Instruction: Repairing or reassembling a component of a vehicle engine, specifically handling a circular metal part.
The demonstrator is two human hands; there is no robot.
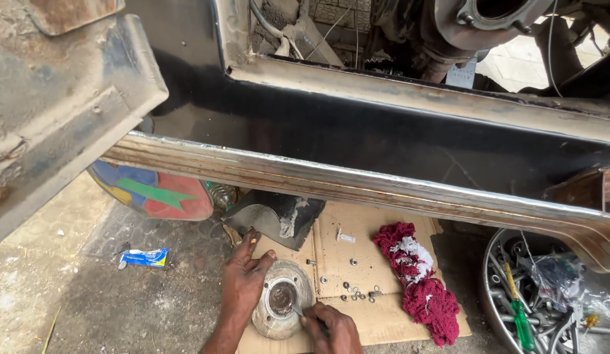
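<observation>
1. Down on the flattened brown cardboard sheet, under the rusty car sill, lies the round grey metal hub cover, hollow side up.
2. I have my left hand spread flat over its rim, fingers wide, pinning it so it cannot slide.
3. My right hand is pinched closed around a small thin metal tool, tip in the centre recess.
4. Small loose nuts and washers sit just beside, near the red-and-white rag, within reach.
</observation>
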